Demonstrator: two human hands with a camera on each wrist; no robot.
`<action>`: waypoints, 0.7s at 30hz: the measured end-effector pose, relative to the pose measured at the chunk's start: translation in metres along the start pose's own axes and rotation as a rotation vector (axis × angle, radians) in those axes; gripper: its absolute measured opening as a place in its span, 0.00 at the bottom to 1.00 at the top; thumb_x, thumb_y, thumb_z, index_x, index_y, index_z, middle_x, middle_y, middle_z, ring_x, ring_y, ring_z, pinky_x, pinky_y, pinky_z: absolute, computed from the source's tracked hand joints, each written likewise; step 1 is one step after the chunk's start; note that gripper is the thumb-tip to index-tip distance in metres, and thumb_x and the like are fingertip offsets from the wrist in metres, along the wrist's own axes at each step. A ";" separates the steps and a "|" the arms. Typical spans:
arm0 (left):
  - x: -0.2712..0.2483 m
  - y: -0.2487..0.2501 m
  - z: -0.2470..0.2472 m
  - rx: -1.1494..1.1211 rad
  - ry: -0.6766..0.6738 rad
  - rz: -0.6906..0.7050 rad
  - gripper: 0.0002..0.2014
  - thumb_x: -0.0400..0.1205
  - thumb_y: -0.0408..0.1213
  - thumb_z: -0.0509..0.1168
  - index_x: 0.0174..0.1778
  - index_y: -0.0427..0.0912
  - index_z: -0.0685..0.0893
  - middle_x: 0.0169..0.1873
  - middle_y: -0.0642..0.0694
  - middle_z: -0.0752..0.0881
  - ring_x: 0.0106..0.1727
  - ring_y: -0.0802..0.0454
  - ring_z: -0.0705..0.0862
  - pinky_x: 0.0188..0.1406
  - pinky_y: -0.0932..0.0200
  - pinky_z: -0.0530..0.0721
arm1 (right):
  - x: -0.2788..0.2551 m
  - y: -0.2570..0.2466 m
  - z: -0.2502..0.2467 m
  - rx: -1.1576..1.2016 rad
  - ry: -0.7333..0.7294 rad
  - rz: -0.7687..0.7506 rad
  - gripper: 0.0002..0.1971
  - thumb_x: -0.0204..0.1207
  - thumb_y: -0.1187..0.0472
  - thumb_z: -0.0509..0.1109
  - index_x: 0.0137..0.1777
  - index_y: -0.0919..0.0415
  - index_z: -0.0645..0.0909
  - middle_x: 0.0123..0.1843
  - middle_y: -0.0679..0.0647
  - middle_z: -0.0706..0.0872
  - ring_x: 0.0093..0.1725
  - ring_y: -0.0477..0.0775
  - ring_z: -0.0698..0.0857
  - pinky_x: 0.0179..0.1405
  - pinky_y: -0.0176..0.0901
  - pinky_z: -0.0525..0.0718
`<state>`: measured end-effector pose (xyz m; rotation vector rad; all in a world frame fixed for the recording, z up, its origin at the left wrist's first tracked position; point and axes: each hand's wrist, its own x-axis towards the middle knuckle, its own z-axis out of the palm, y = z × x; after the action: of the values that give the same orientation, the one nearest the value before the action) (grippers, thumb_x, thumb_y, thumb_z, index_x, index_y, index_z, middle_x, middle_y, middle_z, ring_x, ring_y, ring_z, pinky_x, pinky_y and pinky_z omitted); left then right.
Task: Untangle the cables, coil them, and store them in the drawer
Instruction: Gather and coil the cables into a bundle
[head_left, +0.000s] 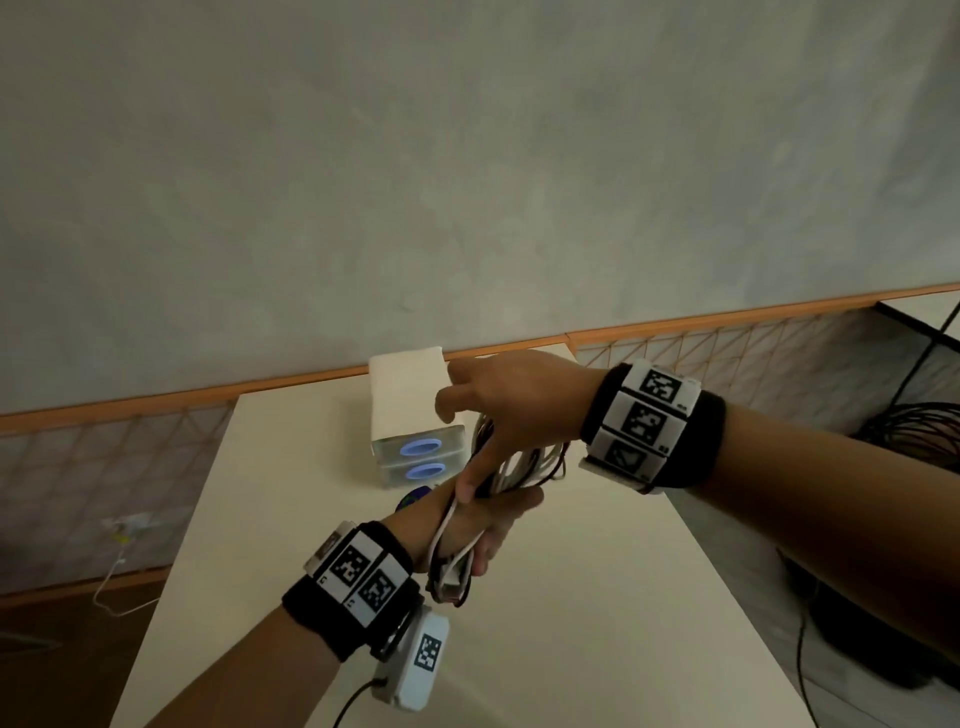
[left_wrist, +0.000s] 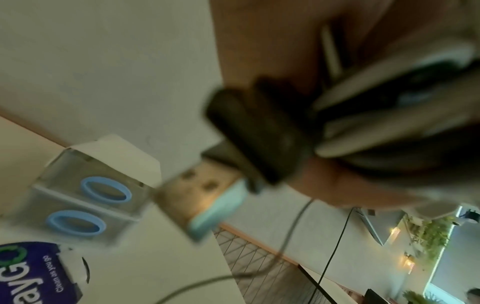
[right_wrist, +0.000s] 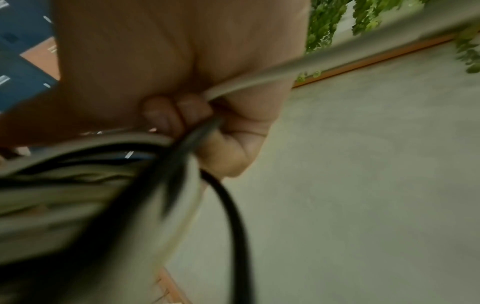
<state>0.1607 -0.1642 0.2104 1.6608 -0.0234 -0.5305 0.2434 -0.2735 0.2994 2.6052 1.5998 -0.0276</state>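
A bundle of white and black cables (head_left: 519, 463) hangs above the table between both hands. My left hand (head_left: 491, 527) grips its lower part from beneath, and looped ends (head_left: 451, 574) stick out below the palm. My right hand (head_left: 501, 415) holds the upper part, with the thumb pressed down along the strands. In the left wrist view a black USB plug (left_wrist: 205, 195) juts out of the held cables (left_wrist: 376, 115). The right wrist view shows my fingers (right_wrist: 176, 115) curled round a white cable (right_wrist: 285, 69) and a black cable (right_wrist: 235, 218). Behind the hands stands the small white drawer unit (head_left: 410, 400), with two clear drawers (head_left: 420, 457) with blue oval handles, both pushed in.
A purple packet (head_left: 414, 500) lies on the beige table (head_left: 571, 623) in front of the drawer unit (left_wrist: 85, 197). On the floor to the right lies a coil of black cable (head_left: 914, 431). A white charger lead (head_left: 120, 551) trails on the floor at left.
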 end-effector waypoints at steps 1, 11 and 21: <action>0.000 0.000 0.000 -0.011 -0.023 -0.016 0.21 0.82 0.44 0.66 0.26 0.39 0.72 0.13 0.47 0.70 0.13 0.53 0.68 0.16 0.65 0.69 | 0.000 0.002 0.000 -0.014 -0.023 0.043 0.37 0.59 0.26 0.69 0.61 0.52 0.78 0.53 0.49 0.78 0.44 0.54 0.80 0.35 0.45 0.77; -0.014 -0.017 -0.010 -0.134 -0.217 -0.059 0.20 0.71 0.57 0.73 0.25 0.48 0.74 0.12 0.52 0.68 0.11 0.58 0.68 0.14 0.66 0.64 | -0.013 0.027 0.020 0.838 -0.329 0.070 0.32 0.59 0.37 0.75 0.52 0.65 0.84 0.44 0.59 0.87 0.44 0.49 0.83 0.60 0.56 0.82; 0.001 -0.033 -0.031 -0.620 -0.537 0.078 0.22 0.76 0.64 0.63 0.44 0.47 0.84 0.22 0.53 0.86 0.23 0.60 0.85 0.24 0.68 0.81 | -0.009 0.010 0.054 1.812 -0.115 0.065 0.14 0.76 0.60 0.68 0.53 0.71 0.81 0.48 0.63 0.86 0.48 0.60 0.85 0.57 0.45 0.83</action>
<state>0.1630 -0.1301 0.1805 0.8809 -0.2872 -0.8157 0.2496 -0.2901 0.2467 3.2458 1.6389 -2.6030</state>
